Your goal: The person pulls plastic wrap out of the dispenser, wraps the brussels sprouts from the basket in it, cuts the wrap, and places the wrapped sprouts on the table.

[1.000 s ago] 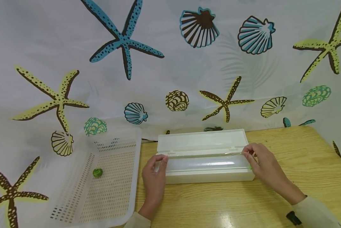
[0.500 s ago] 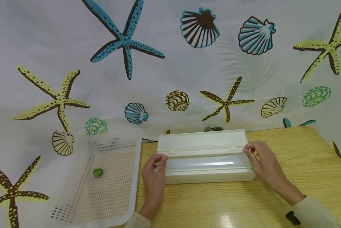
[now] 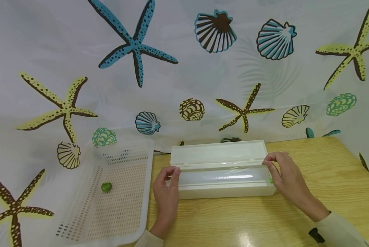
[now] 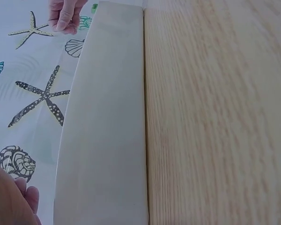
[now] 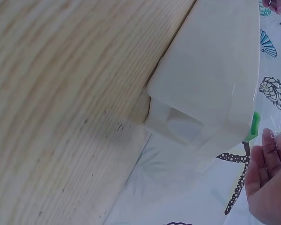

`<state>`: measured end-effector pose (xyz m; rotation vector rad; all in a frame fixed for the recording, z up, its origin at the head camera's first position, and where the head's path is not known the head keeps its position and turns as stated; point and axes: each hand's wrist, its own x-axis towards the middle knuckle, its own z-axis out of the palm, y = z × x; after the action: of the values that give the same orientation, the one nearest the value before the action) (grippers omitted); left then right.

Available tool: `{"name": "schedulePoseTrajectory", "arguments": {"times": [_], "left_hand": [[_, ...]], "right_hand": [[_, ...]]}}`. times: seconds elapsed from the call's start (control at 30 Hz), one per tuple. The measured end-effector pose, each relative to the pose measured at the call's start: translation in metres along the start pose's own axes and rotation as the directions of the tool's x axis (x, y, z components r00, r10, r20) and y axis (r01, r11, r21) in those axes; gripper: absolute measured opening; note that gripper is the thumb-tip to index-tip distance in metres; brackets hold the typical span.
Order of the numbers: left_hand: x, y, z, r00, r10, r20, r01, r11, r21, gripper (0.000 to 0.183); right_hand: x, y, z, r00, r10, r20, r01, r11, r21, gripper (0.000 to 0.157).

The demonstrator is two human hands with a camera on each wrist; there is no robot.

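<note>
A long white cling film dispenser (image 3: 227,192) lies across the table with its lid (image 3: 219,152) tipped back. Clear cling film (image 3: 216,176) stretches over its opening, shiny and creased near the right end. My left hand (image 3: 167,188) pinches the film's left corner between thumb and forefinger. At the other end, my right hand (image 3: 284,178) pinches the right corner the same way. Beside the right fingers, a small green piece (image 5: 254,125) shows on the dispenser's end. The left wrist view mostly shows the dispenser's smooth front wall (image 4: 103,117).
To the left stands a white perforated basket (image 3: 146,192) holding one small round green item (image 3: 106,187) with lighter streaks. Behind everything hangs a white sheet (image 3: 172,79) printed with starfish and shells. The wooden table (image 3: 233,219) extends in front and to the right.
My right hand has risen very slightly with the film's corner, and the creases and shine on the film have shifted. The left hand, dispenser and basket stay nearly the same.
</note>
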<state>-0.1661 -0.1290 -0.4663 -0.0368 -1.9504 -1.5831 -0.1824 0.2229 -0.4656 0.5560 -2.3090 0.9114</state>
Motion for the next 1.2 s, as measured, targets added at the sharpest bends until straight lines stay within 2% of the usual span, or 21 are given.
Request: {"name": "schedulePoseTrajectory", "arguments": {"times": [0.3, 0.6, 0.7, 0.87, 1.2], "left_hand": [[0.000, 0.008, -0.002, 0.999, 0.006, 0.036, -0.004, 0.998, -0.061, 0.010], [0.001, 0.012, -0.003, 0.997, 0.026, 0.078, -0.009, 0.977, -0.211, 0.014], [0.001, 0.014, -0.004, 0.997, 0.043, 0.069, -0.031, 0.984, -0.175, 0.013], [0.002, 0.020, -0.006, 0.997, 0.060, 0.054, -0.054, 0.993, -0.109, 0.013], [0.004, 0.029, -0.009, 0.993, 0.101, 0.056, -0.093, 0.987, -0.128, 0.010]], "right_hand": [[0.001, -0.004, -0.004, 1.000, 0.025, 0.001, -0.025, 0.998, 0.059, 0.022], [0.006, -0.007, -0.009, 1.000, -0.014, -0.005, 0.014, 0.999, 0.041, 0.023], [0.006, -0.008, -0.010, 1.000, -0.028, 0.000, 0.028, 0.999, 0.033, 0.024], [0.007, -0.010, -0.012, 0.999, -0.041, -0.003, 0.041, 0.996, 0.080, 0.026], [0.007, -0.012, -0.014, 0.997, -0.061, -0.047, 0.066, 0.992, 0.106, 0.030]]}}
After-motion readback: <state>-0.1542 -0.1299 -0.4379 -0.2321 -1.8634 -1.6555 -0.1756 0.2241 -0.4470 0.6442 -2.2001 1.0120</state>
